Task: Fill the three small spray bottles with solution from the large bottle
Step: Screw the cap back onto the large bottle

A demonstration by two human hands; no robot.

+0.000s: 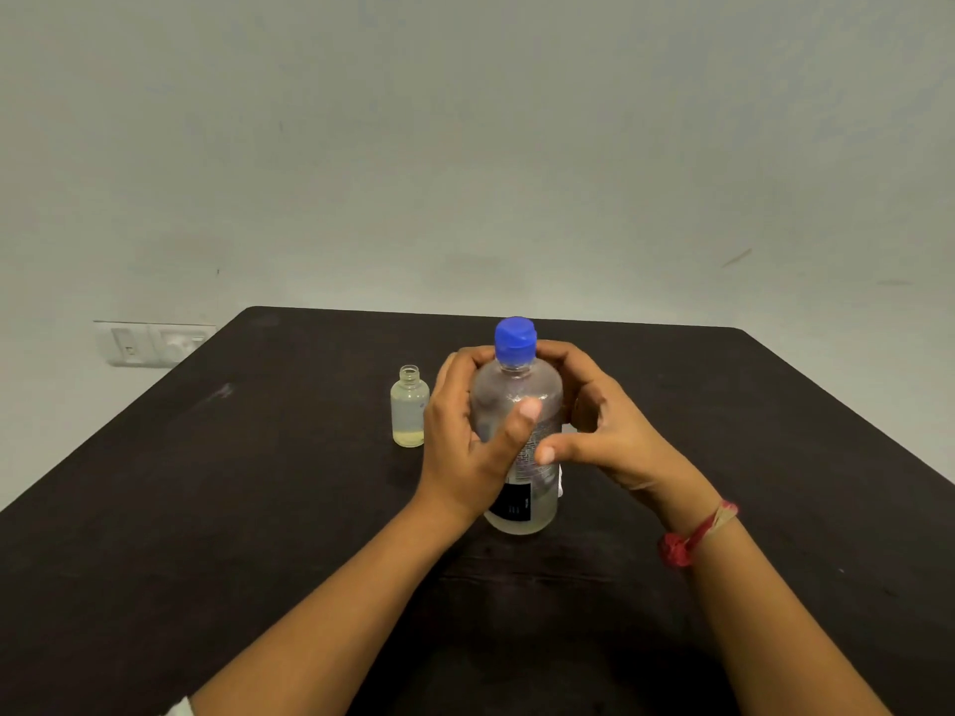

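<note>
**Both hands on the large bottle.** The large bottle [509, 400] stood upright on the counter [258, 457] between the two hands. Its blue cap [515, 339] appeared closed and rose just above the fingertips. The left hand [465, 441] gripped the body, with fingers curled round the back and the thumb pressed on the front. The right hand [615, 436] clasped the shoulder from the opposite side, fingers wrapped behind and thumb reaching across to the label.

One small bottle [409, 408] stood just outside the left hand's knuckles, near but apart. It was uncapped and held a shallow layer of pale yellow liquid at its base. A white scrap [560, 487] showed below the right thumb, behind the large bottle; what it was could not be told. The other two small bottles were not in view.

**Judged stage:** early, with the cap to be opened before any pouring.

**Likely faults from here:**
- The left hand's knuckles sat close to the light, open small bottle, so a sideways lift or twist could knock it over and spill its contents.
- The small bottle's neck was narrow, so a fast tilt of the large bottle would probably send solution over the rim onto the counter.
- Squeezing the soft-looking body while opening the cap could force liquid out early.
</note>
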